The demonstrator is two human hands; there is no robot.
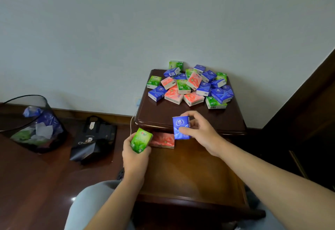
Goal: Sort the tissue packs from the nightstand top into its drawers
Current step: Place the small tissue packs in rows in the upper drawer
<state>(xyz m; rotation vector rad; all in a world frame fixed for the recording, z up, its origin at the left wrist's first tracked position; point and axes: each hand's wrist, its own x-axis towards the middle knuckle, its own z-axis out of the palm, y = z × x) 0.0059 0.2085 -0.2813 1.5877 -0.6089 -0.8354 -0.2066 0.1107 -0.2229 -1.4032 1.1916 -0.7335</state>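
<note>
Against a pale wall, a dark nightstand (150, 113) holds a far pile of packs (190, 84). Your left hand (135, 154) grips a green pack (141, 139); your right hand (201, 132) pinches a blue pack (180, 126) over the open drawer (190, 171), near a red pack (163, 140).

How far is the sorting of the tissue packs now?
Early. Done: red packs lie in the open drawer. In hand: left hand holds a green pack, right hand a blue pack. Left: a mixed pile on the nightstand top.
</note>
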